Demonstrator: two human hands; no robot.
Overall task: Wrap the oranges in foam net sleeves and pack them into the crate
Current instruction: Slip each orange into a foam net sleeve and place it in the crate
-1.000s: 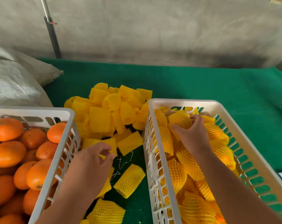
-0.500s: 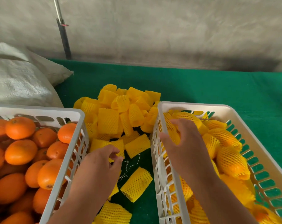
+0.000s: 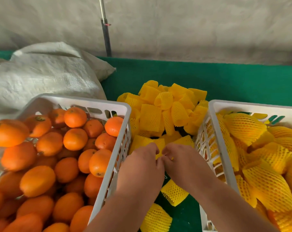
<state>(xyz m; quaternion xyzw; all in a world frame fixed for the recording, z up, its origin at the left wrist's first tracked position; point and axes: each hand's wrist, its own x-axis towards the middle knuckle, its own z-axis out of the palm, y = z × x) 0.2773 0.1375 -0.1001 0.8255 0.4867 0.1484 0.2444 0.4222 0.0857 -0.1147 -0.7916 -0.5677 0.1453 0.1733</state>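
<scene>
Here both hands meet in the gap between the two crates, over the green table [image 3: 242,84]. The left hand [image 3: 142,166] and the right hand [image 3: 183,163] have their fingers curled onto one yellow foam sleeve [image 3: 158,146], apparently pinching its rim from either side to pull it open, though the fingertips are hidden behind the knuckles, so the exact grip is uncertain. The loose pile of sleeves [image 3: 165,111] lies just beyond the hands, central so either hand can reach it. The bare oranges [image 3: 75,139] fill the left crate [image 3: 118,104], close to the left hand for the next pick. The right crate [image 3: 214,104] holds the wrapped oranges [image 3: 267,185], beside the right hand for dropping. A white sack [image 3: 46,76] sits behind the left crate.
</scene>
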